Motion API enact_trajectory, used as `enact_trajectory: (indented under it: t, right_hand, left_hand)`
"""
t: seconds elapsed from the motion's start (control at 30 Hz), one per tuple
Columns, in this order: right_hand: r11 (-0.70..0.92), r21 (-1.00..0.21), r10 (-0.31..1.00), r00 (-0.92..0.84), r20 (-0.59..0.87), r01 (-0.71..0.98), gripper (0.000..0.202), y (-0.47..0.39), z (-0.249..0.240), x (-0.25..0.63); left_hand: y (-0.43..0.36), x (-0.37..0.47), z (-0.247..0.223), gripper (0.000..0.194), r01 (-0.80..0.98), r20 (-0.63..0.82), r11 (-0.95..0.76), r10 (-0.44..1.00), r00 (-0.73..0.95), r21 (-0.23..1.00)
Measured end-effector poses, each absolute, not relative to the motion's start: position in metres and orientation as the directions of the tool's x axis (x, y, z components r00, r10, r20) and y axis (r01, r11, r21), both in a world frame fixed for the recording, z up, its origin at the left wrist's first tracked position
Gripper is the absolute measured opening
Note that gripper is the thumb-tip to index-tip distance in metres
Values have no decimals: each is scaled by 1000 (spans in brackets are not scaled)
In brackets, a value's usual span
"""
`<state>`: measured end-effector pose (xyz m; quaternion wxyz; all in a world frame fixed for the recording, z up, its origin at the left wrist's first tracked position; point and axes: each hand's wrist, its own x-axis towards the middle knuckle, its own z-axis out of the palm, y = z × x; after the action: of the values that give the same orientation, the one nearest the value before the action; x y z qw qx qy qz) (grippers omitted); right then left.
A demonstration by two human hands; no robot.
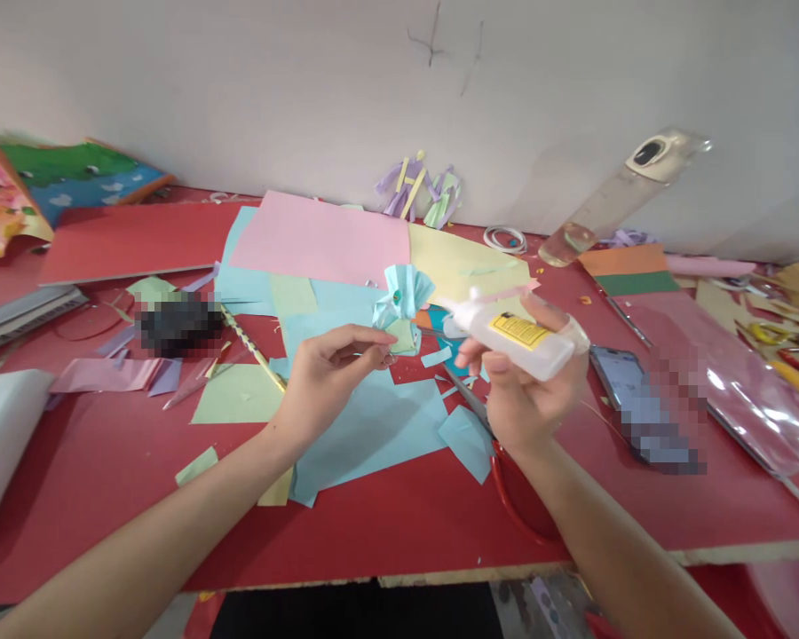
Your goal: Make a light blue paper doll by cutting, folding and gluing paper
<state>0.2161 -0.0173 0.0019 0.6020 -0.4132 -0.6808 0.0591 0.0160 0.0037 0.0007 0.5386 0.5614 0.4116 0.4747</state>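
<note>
My right hand point(539, 404) is closed around a white plastic glue bottle point(519, 334) with a yellow label. The bottle is tilted, its nozzle pointing left toward my left hand point(329, 373). The thumb and fingertips of my left hand are pinched at the edge of a small pale green paper piece point(406, 337). Just above that piece is a pleated light blue paper shape point(403, 293); whether the two are joined I cannot tell. Scissors with red handles point(499, 479) lie partly hidden under my right hand. A large light blue sheet point(379, 435) spreads below both hands.
Pink point(333, 235) and yellow sheets point(459, 257) lie behind my hands. Two paper figures point(416, 186) lean on the wall. A clear bottle point(613, 209) stands at back right, a phone point(639, 399) at right. A patterned pencil point(249, 342) and dark object point(178, 324) lie left.
</note>
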Motion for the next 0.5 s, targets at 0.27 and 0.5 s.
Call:
enact_trajectory:
  t: [0.27, 0.5]
  right_hand:
    - [627, -647, 726, -22, 688, 434, 40, -16, -1, 208]
    - [677, -557, 682, -125, 721, 482, 46, -15, -4, 206]
  left_hand:
    - [3, 17, 6, 7, -114, 40, -17, 979, 198, 993]
    - [2, 18, 7, 7, -108, 29, -7, 978, 208, 994]
